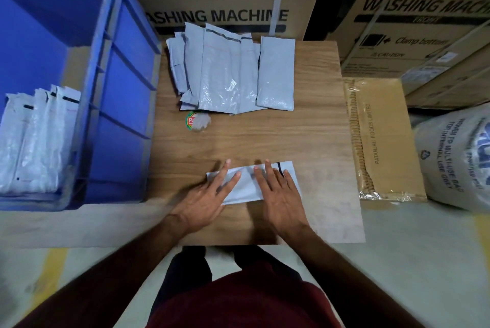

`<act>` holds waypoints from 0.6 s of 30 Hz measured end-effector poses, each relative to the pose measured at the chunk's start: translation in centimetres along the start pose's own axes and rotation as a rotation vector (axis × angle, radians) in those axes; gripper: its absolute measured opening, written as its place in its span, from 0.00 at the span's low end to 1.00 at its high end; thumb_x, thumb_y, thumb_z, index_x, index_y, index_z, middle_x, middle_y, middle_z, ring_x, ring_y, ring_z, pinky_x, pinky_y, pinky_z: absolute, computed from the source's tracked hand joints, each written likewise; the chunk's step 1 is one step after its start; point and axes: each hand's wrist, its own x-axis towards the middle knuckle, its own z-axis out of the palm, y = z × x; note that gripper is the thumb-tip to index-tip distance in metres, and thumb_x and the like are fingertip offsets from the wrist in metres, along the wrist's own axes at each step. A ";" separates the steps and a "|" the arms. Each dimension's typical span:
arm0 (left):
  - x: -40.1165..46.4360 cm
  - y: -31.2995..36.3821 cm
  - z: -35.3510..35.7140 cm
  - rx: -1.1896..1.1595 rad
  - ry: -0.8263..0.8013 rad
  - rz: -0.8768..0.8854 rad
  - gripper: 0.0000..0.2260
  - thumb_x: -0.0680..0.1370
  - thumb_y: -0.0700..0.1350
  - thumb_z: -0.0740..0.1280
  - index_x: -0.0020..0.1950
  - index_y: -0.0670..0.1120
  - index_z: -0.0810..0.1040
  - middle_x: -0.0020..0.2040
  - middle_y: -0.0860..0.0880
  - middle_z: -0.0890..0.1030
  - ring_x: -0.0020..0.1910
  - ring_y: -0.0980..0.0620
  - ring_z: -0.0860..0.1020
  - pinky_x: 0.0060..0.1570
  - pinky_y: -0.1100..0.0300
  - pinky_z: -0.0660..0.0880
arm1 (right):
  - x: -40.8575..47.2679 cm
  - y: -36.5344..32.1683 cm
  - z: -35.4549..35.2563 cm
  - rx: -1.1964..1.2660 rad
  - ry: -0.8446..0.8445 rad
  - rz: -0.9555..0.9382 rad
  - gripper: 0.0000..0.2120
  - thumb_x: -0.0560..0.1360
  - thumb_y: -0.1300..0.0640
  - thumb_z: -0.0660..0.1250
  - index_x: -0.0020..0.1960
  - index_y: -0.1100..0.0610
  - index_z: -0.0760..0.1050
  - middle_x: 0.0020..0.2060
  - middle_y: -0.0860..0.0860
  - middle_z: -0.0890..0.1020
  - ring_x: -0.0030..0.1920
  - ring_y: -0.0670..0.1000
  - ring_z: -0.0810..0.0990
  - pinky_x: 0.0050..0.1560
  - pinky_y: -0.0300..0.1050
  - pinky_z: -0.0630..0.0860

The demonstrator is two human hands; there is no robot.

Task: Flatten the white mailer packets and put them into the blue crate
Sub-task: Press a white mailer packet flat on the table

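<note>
Left hand (205,201) and right hand (281,196) (fingers straight, gripping nothing) press flat one white plastic mailer packet (249,184) on the wood-grain table (265,136).

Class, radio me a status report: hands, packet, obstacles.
Left hand and right hand flat, pressing white mailer packet on table. Blue crate left, part filled. Nothing in the way.

Both hands lie flat on one mailer packet (246,184) on the table (313,126), the left hand (209,195) on its left end and the right hand (278,195) on its right. Beyond the fingertips, at the table's far edge, sits the pile of packets (228,73), a small round lid (195,120) just before it. Left of the left hand stands the crate (124,67), with packets (37,139) upright inside.
</note>
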 end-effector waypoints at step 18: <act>2.6 -2.3 -2.5 0.035 0.105 -0.320 0.35 0.76 0.45 0.69 0.81 0.46 0.59 0.79 0.39 0.63 0.59 0.42 0.80 0.55 0.50 0.79 | 3.8 -1.6 -2.6 -0.078 0.082 -0.089 0.38 0.71 0.59 0.56 0.82 0.56 0.56 0.80 0.66 0.55 0.80 0.65 0.57 0.79 0.65 0.49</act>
